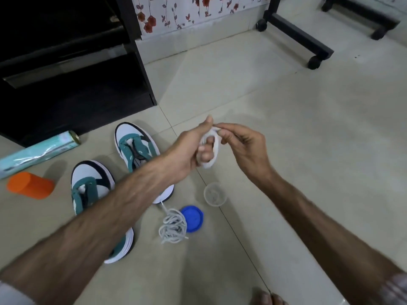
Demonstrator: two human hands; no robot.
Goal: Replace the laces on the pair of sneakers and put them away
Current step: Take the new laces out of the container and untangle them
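fingers of the left hand (193,148) curl through a coiled white flat lace (211,148), gripping it, while the right hand (244,146) pinches its end above the tiled floor (286,128). two white-and-teal sneakers (136,148) stand below-left, beside a loose grey lace pile (172,226).

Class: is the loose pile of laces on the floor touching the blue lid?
Touching. In the head view, the pile of laces overlaps the left edge of the blue lid, with no floor between.

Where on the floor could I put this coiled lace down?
Bare tile lies right of the clear cup, toward the wheeled black frame. It is crowded around the sneakers, loose laces and blue lid.
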